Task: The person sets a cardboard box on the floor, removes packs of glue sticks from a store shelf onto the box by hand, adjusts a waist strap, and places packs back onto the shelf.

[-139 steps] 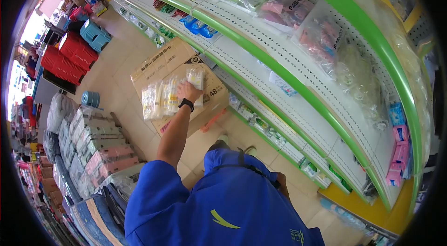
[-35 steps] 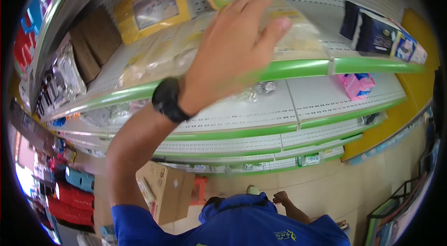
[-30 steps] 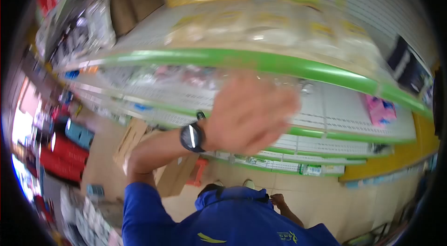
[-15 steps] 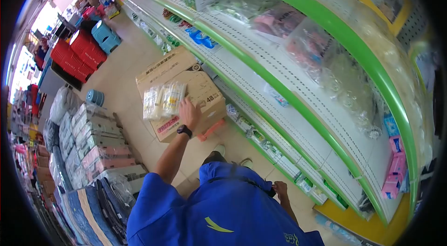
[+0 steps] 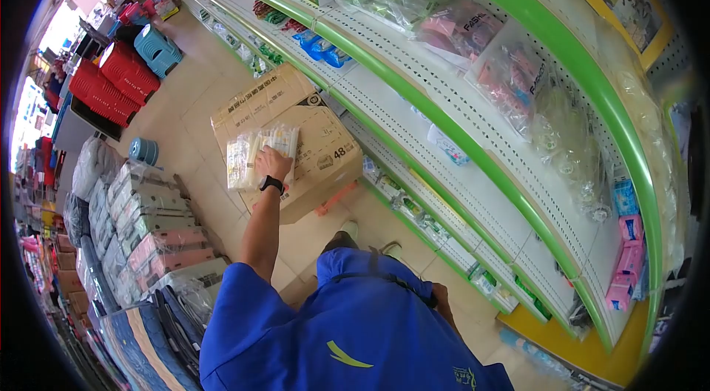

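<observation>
My left hand (image 5: 273, 163), with a dark watch at the wrist, lies on clear plastic packs of white stick-like items (image 5: 244, 158). Its fingers are slightly apart and bent over the middle of the packs; the fingertips are partly hard to make out. These packs rest on top of a brown cardboard box (image 5: 325, 143) marked 48. Down by my waist is my right hand (image 5: 441, 296), beside the blue shirt. Its fingers are hidden, so whether it holds anything does not show.
Shelves with green edges (image 5: 473, 143) run along the right, holding bagged goods and pink packets (image 5: 627, 261). Stacked wrapped bundles (image 5: 166, 232) stand at left. Red baskets (image 5: 111, 88) and a blue basket (image 5: 157, 51) are farther back, near a blue roll (image 5: 143, 150).
My left hand has moved left from the right edge of the packs onto their middle. My right hand has drawn in closer to my waist, and its fingers no longer show.
</observation>
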Demonstrator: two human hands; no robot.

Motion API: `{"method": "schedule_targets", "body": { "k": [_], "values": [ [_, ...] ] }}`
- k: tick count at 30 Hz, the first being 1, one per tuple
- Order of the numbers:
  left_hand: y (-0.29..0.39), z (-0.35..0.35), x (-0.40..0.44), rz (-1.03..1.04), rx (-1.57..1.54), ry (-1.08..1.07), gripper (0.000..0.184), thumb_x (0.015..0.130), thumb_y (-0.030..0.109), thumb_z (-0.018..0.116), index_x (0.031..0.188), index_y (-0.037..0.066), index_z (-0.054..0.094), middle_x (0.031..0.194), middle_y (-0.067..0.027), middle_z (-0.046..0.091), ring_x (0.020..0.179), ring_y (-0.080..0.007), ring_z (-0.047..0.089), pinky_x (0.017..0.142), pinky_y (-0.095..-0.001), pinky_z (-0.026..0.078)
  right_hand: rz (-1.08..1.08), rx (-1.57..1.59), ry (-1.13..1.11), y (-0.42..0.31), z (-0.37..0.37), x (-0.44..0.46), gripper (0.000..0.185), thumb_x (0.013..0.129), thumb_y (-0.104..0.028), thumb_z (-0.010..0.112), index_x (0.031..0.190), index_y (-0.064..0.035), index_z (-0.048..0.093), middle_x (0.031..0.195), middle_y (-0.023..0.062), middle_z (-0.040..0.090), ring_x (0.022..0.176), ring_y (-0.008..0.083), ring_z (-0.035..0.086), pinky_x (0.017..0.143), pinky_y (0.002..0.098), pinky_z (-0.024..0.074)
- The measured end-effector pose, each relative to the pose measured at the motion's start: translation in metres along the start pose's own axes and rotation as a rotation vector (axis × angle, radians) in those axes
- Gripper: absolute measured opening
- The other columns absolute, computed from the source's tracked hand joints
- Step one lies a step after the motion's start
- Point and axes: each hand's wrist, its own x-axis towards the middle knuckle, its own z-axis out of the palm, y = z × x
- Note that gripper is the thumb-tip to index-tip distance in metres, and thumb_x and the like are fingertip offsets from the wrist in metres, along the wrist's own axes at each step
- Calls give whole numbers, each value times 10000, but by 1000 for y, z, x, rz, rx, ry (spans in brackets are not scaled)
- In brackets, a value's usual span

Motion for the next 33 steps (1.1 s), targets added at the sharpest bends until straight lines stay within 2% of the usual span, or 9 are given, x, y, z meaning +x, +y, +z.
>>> {"method": "schedule_targets", "body": {
  "k": [7, 10, 13, 16, 18, 22, 28, 31, 33],
  "values": [
    [0, -8, 21, 1, -111, -326, 719, 571, 298, 870, 1125, 1, 521, 1110, -208, 587, 1073, -367, 567, 915, -425, 476, 8, 24, -2, 18, 26, 7, 67, 735, -115, 612, 741, -70, 661, 752, 149, 660, 688, 300, 662, 585, 398, 512],
    [7, -5, 6, 44, -61, -97, 688, 578, 270, 866, 1106, 6, 514, 1049, -222, 624, 1006, -372, 605, 862, -444, 503, 259, 477, 81, 33, 53, 13, 67, 733, -126, 617, 731, -76, 661, 731, 149, 653, 681, 303, 658, 591, 413, 511],
    [12, -4, 3, 6, -240, -136, 652, 582, 252, 859, 1066, 4, 499, 963, -230, 647, 904, -382, 634, 793, -467, 512, -65, 15, 141, 38, 49, 17, 70, 729, -138, 621, 726, -79, 660, 712, 149, 645, 677, 306, 655, 593, 424, 508],
    [22, -24, -14, 75, -334, -123, 590, 613, 208, 838, 1034, -1, 482, 903, -221, 654, 833, -363, 649, 748, -444, 512, -119, -113, 91, 34, 36, 22, 100, 741, -178, 615, 727, -90, 661, 719, 150, 645, 689, 311, 656, 596, 433, 504],
    [30, -38, -24, 215, -648, -66, 550, 628, 176, 827, 1020, 2, 482, 901, -204, 652, 828, -333, 652, 725, -414, 512, -98, -131, 57, 19, 10, 20, 135, 746, -214, 609, 718, -93, 661, 719, 145, 645, 693, 315, 653, 595, 431, 503],
    [78, -141, -67, 390, -1038, -198, 521, 674, 97, 799, 1108, -16, 535, 975, -146, 670, 864, -206, 659, 731, -326, 523, -99, -158, 10, 22, 1, 17, 185, 754, -267, 593, 694, -102, 653, 709, 131, 644, 698, 324, 647, 598, 430, 502],
    [126, -262, -128, 602, -1238, -379, 489, 731, 19, 772, 1174, -3, 567, 1052, -89, 676, 946, -138, 646, 825, -292, 519, 270, 384, -76, -1, -29, 16, 172, 737, -252, 615, 673, -94, 633, 707, 120, 646, 699, 323, 648, 592, 426, 498],
    [139, -299, -150, 774, -1247, -380, 512, 725, 26, 794, 1183, 2, 568, 1062, -76, 674, 961, -132, 636, 844, -289, 512, -122, -58, 41, 27, -2, 34, 131, 728, -221, 622, 684, -98, 640, 708, 115, 648, 698, 306, 653, 584, 428, 496],
    [146, -316, -160, 835, -1270, -420, 523, 719, 29, 803, 1185, -1, 568, 1062, -73, 674, 955, -130, 634, 846, -288, 510, -229, -150, 103, 32, 1, 38, 98, 725, -204, 620, 694, -113, 644, 703, 114, 646, 694, 308, 651, 580, 432, 495]
  ]
}}
